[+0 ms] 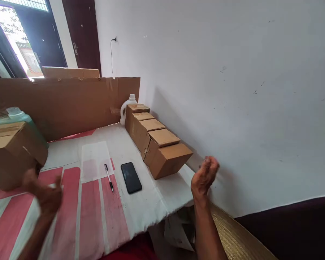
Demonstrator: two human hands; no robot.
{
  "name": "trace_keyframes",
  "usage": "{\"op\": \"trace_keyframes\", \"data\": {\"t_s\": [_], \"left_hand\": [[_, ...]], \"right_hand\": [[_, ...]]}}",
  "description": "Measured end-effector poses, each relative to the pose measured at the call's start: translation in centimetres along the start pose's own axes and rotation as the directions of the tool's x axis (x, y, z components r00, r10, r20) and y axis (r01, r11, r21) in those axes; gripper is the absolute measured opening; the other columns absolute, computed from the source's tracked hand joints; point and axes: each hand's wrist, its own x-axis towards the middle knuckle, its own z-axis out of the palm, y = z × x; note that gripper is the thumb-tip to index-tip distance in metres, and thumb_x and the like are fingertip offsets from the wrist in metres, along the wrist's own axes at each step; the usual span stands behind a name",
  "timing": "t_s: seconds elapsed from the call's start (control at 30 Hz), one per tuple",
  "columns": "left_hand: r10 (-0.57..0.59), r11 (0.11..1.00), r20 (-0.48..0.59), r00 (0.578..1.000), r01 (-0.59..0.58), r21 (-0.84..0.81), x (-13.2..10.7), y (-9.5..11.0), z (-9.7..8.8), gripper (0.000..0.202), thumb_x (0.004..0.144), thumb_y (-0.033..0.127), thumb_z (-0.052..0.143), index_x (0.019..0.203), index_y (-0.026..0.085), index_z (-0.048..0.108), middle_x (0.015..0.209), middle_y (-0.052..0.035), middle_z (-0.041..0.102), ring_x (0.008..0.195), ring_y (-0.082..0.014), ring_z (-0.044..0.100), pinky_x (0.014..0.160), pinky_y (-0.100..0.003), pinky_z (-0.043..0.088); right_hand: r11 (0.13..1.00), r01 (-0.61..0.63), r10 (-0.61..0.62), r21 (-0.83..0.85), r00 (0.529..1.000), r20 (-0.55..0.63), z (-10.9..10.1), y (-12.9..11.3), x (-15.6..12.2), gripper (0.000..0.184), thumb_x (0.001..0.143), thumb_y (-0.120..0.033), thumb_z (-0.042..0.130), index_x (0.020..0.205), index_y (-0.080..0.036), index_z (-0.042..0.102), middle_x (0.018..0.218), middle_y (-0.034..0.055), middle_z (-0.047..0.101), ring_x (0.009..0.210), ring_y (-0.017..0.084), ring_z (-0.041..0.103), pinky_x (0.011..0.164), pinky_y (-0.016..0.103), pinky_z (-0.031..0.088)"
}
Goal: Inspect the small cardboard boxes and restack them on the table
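My left hand (44,195) is at the lower left, blurred by motion, holding up a brown cardboard box (13,153) from underneath. A green-capped bottle (16,115) shows just behind that box. My right hand (206,173) is raised off the table's right edge, its fingers curled loosely with nothing in them, close to the nearest box of a row of several cardboard boxes (169,159) lined up along the white wall. A black phone (131,177) and a pen (109,178) lie flat on the table between my hands.
The table (92,213) has a red and white striped cover. A sheet of paper (94,160) lies beside the pen. A tall cardboard sheet (65,103) stands along the back edge. A white jug (126,108) sits in the far corner. An open doorway is at the upper left.
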Motion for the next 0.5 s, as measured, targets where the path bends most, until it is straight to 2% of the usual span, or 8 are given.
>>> {"op": "trace_keyframes", "data": {"t_s": [0.07,0.13,0.2,0.27,0.3,0.37,0.4,0.5], "left_hand": [[0.094,0.978,0.189,0.977,-0.055,-0.200,-5.4,6.4,3.2,0.090,0.087,0.062,0.059,0.155,0.016,0.023,0.162,-0.0215,0.027,0.150,-0.0421,0.028,0.124,-0.063,0.020],[0.196,0.921,0.420,0.886,-0.019,-0.389,-10.6,12.5,6.4,0.077,0.096,0.052,0.053,0.157,0.019,0.022,0.162,-0.0194,0.032,0.152,-0.0350,0.030,0.125,-0.058,0.023],[0.324,0.857,0.669,0.669,0.091,-0.506,-14.7,17.3,9.1,0.078,0.097,0.054,0.050,0.160,0.019,0.021,0.167,-0.0178,0.026,0.157,-0.0322,0.023,0.128,-0.055,0.018],[0.346,0.839,0.833,0.432,0.255,-0.480,-17.3,20.8,11.3,0.090,0.095,0.060,0.050,0.163,0.013,0.016,0.171,-0.0201,0.016,0.160,-0.0329,0.014,0.130,-0.052,0.013],[0.337,0.842,0.877,0.342,0.307,-0.443,-18.0,22.1,12.0,0.097,0.094,0.063,0.050,0.164,0.008,0.011,0.172,-0.0222,0.012,0.160,-0.0343,0.010,0.130,-0.052,0.012],[0.312,0.847,0.910,0.272,0.355,-0.396,-18.6,23.6,12.9,0.105,0.093,0.066,0.050,0.164,0.003,0.004,0.172,-0.0245,0.007,0.161,-0.0364,0.005,0.130,-0.052,0.010],[0.301,0.849,0.917,0.261,0.365,-0.382,-18.7,24.1,13.1,0.108,0.092,0.067,0.050,0.164,0.002,0.002,0.172,-0.0249,0.006,0.161,-0.0369,0.004,0.130,-0.052,0.009],[0.282,0.850,0.931,0.233,0.389,-0.355,-18.3,24.4,12.6,0.116,0.088,0.068,0.057,0.164,0.001,-0.001,0.172,-0.0247,0.002,0.161,-0.0371,0.000,0.131,-0.050,0.006]], "right_hand": [[0.995,-0.101,0.099,0.014,0.985,0.138,0.0,3.1,0.4,0.082,0.092,-0.077,0.030,0.133,-0.013,0.059,0.138,0.0200,0.059,0.134,0.035,0.050,0.113,0.054,0.037],[0.982,-0.185,0.169,0.036,0.948,0.269,0.3,5.6,-1.2,0.085,0.089,-0.082,0.026,0.129,-0.017,0.065,0.131,0.0167,0.066,0.128,0.034,0.057,0.107,0.052,0.044],[0.969,-0.244,0.217,0.040,0.917,0.335,0.3,7.7,-3.4,0.088,0.088,-0.085,0.026,0.131,-0.018,0.064,0.135,0.0167,0.065,0.129,0.035,0.058,0.108,0.052,0.044],[0.961,-0.274,0.244,0.033,0.901,0.359,-0.1,9.2,-4.9,0.091,0.085,-0.087,0.033,0.139,-0.018,0.058,0.144,0.0176,0.059,0.136,0.035,0.053,0.113,0.053,0.040],[0.959,-0.283,0.255,0.028,0.898,0.359,-0.4,9.8,-5.2,0.095,0.083,-0.088,0.036,0.145,-0.018,0.052,0.150,0.0179,0.053,0.140,0.036,0.048,0.116,0.053,0.037],[0.954,-0.298,0.270,0.023,0.893,0.359,-1.1,10.4,-5.1,0.100,0.081,-0.089,0.037,0.154,-0.020,0.039,0.160,0.0169,0.041,0.147,0.036,0.040,0.120,0.054,0.032],[0.952,-0.304,0.274,0.022,0.885,0.376,-1.3,10.4,-4.8,0.101,0.082,-0.088,0.036,0.156,-0.021,0.036,0.162,0.0158,0.039,0.149,0.036,0.037,0.121,0.055,0.031],[0.956,-0.293,0.260,-0.002,0.844,0.469,-1.4,9.5,-4.0,0.092,0.085,-0.084,0.036,0.152,-0.021,0.045,0.155,0.0134,0.049,0.144,0.036,0.044,0.118,0.055,0.036]]}}
